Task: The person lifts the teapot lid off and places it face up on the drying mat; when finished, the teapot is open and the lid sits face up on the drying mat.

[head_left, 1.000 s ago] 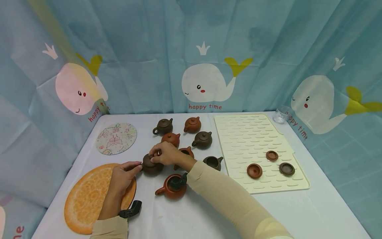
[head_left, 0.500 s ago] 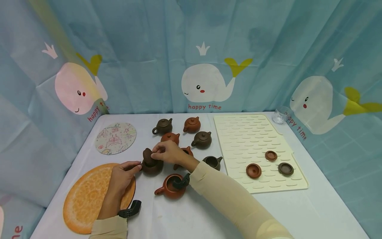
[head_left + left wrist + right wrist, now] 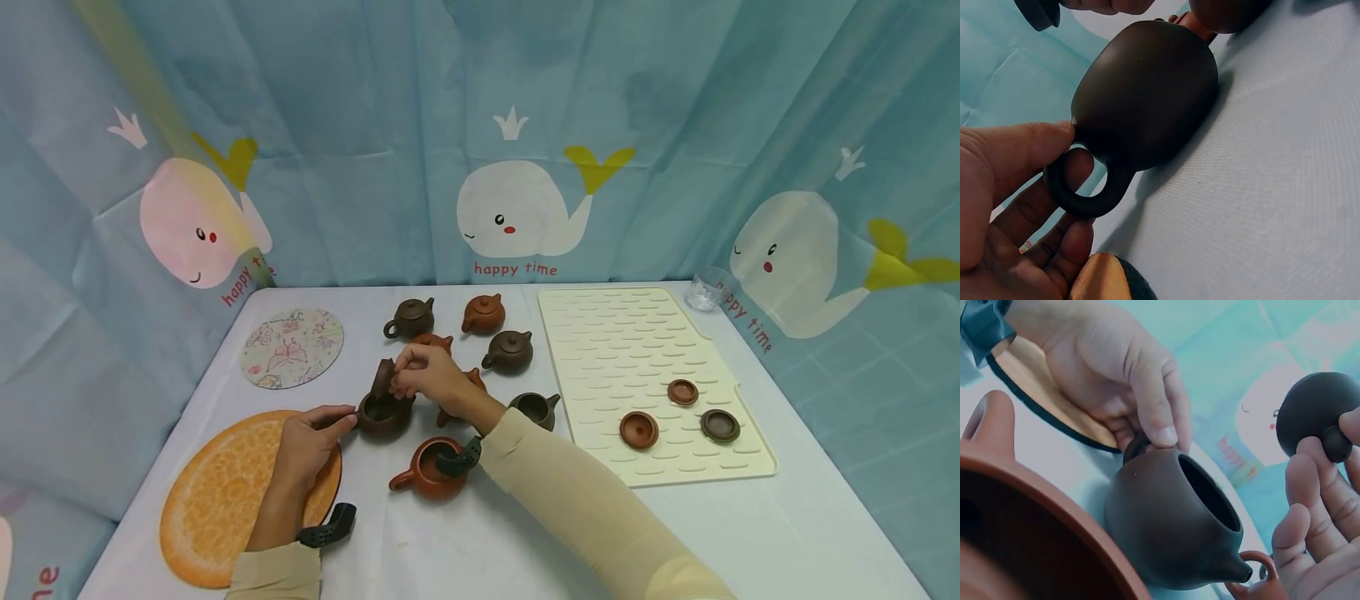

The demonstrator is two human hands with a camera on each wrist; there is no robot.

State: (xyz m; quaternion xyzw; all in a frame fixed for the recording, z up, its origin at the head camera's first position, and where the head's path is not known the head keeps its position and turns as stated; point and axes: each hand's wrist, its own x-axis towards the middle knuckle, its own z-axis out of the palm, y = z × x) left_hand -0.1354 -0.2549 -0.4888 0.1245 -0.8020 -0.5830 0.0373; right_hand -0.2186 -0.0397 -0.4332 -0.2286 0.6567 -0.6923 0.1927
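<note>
Worktop (image 3: 675, 542) inspected from the near edge outward. At near left lies a round orange mat (image 3: 213, 500), the left forearm passing over it. To its right an open red pot (image 3: 431, 492) stands with its handle to the left, partly covered by a black wrist camera (image 3: 453, 460) on the right arm.

Just beyond, the brown pot (image 3: 384, 428) stands upright on the worktop, mouth uncovered. Left hand (image 3: 309, 442): grip clamped on the handle (image 3: 1094, 203) of the brown pot, thumb on top, fingers around the ring. Right hand (image 3: 433, 377): grip clamped on the knob (image 3: 1337, 445) of the brown lid (image 3: 383, 379), which is tilted on edge above the pot's mouth, clear of the rim.

Near the right wrist are a small red pot (image 3: 477, 380), mostly hidden, and an open dark pot (image 3: 550, 408). On a cream board (image 3: 618, 333) at right lie three loose lids (image 3: 639, 430), two red and one dark.

Farther off, four lidded pots (image 3: 510, 352) stand, two red and two dark, one red partly behind the right hand. A patterned mat (image 3: 292, 348) lies at far left, a clear glass (image 3: 707, 292) at far right. Behind all hangs a blue whale-print curtain (image 3: 375, 208)
</note>
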